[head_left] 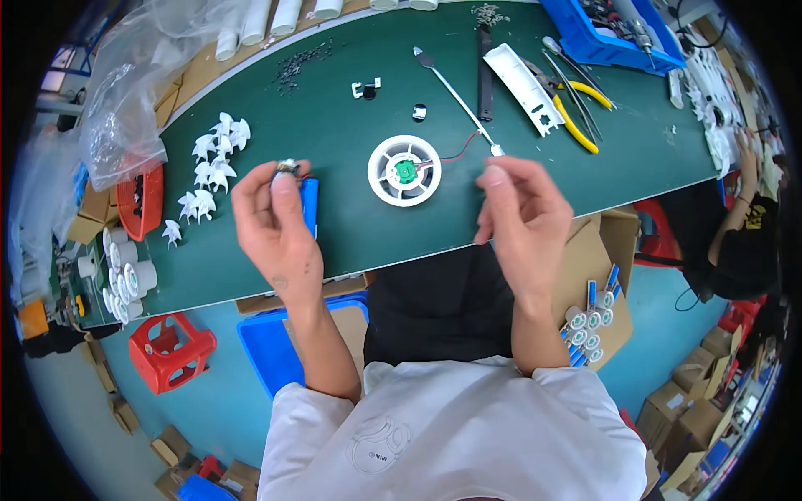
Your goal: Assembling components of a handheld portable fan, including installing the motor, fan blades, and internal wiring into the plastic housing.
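Note:
My left hand [280,219] pinches a small circuit board [287,165] between thumb and fingers. A blue cylindrical battery [310,206] sits beside that thumb, partly behind the hand. To the right, my right hand [528,219] hovers near the table's front edge, thumb and index finger pressed together; whatever is between them is hidden. Between both hands lies a white round fan housing [375,172] with a green circuit board [407,172] in its middle. Thin red and dark wires [462,154] run from it toward my right hand. Neither hand touches the housing.
White fan blades [221,171] lie at left, near a red basket [140,200]. Yellow-handled pliers [578,129], a white plastic shell [522,88], a black strip [484,79] and a thin rod [455,98] lie at right. A blue bin [610,46] stands behind. Small dark parts [301,63] are scattered far left.

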{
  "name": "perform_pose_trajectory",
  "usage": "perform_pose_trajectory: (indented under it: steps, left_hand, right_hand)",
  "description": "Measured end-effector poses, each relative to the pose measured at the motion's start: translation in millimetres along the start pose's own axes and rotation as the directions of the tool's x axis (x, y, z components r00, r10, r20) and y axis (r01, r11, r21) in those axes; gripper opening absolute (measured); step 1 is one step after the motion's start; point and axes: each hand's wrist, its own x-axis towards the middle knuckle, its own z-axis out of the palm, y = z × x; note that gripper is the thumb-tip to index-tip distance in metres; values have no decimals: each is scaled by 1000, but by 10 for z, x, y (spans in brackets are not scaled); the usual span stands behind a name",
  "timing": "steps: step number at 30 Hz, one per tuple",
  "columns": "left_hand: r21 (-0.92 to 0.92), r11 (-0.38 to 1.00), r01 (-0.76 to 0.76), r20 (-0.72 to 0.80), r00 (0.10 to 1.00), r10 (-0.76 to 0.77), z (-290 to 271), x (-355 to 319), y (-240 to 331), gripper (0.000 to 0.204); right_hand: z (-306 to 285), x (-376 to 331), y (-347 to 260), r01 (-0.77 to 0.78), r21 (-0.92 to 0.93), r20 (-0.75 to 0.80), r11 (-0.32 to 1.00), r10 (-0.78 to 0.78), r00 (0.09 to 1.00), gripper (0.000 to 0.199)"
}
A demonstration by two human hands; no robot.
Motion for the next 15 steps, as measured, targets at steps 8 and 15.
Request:
perform_pose_trajectory:
  steps: [8,15]
  left_hand:
    - [-108,940,-323,-81,945,316,-146,-78,-124,26]
    - [-269,834,-482,-55,872,486,-99,26,131,26]
  right_hand:
    - [174,202,-42,-115,308,105,944,86,991,26]
    - [299,277,-43,73,363,164,929,-141,976,19]
